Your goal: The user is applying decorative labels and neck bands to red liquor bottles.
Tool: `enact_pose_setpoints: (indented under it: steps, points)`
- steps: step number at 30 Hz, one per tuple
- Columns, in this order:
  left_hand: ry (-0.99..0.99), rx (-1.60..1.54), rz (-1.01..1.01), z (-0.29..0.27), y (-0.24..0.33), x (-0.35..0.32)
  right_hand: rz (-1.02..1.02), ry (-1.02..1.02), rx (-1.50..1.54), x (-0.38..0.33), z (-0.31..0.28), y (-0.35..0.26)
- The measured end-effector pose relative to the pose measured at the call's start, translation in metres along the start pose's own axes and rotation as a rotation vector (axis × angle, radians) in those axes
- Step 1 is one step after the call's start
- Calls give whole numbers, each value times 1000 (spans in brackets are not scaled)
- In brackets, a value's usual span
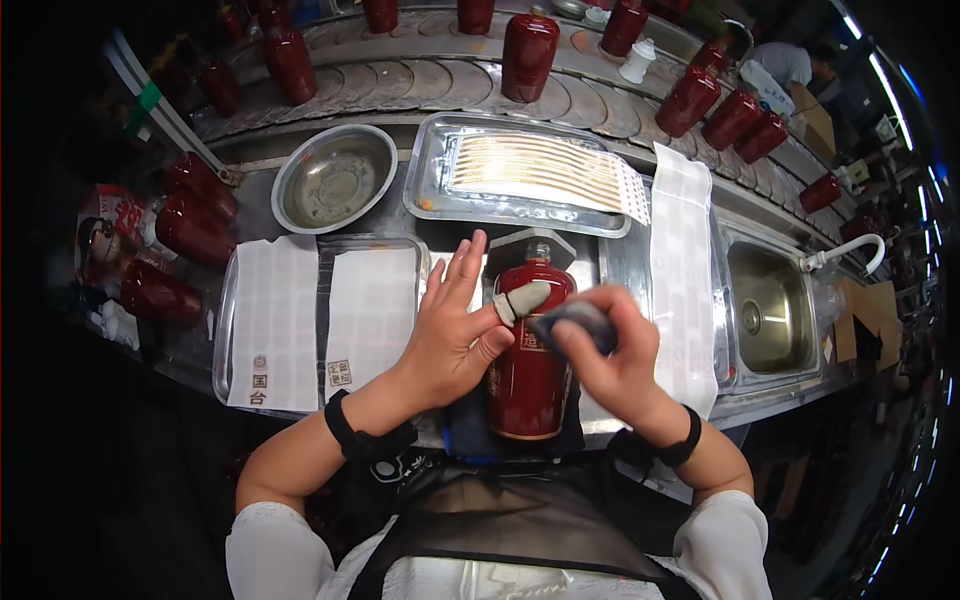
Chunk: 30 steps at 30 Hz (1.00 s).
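A dark red glossy bottle (526, 395) with a clear glass neck lies or leans right in front of me, its base toward my body; a small label shows on its front. My left hand (452, 335) is open beside it, fingers stretched up. A pale finger cot (524, 298) covers one of its fingers, which lies across the bottle's upper front. My right hand (628, 362) is closed around a dark grey, pad-like piece (582, 326), held against or just over the label. Motion blurs that piece, so its exact kind is unclear.
Trays with white printed sheets (275, 325) lie left; another tray (430, 195) holds gold-striped strips. A metal bowl (335, 180) stands behind. At right are a long white sheet (682, 270) and a sink (765, 310). Red bottles (530, 55) stand on the conveyor (425, 85); a person (790, 65) is far right.
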<state>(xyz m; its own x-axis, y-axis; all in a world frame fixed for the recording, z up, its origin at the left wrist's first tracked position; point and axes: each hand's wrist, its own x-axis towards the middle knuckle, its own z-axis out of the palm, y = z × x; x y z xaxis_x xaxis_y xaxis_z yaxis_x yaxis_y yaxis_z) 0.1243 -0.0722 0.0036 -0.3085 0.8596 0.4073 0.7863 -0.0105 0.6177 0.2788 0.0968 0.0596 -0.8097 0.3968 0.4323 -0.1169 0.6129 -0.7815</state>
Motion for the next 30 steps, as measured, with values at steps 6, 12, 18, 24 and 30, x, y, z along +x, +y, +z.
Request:
enact_pose_setpoints:
  steps: [6,12,18,24,30]
  points:
    - [184,-404,-250,-1,16,-23,-179,-129,-85,15,-13,-9]
    - [232,-411,-304,0,24,-33,-648,-239,-494,48,-3,-9]
    - [236,-392,-299,-2,26,-42,-713,-443,-166,13,0,-18]
    - [254,-303,-193,7,34,-30,-548,-318,-181,-18,-13,-19]
    - [419,-388,-285,-8,36,1,181,149,116,6,-15,9]
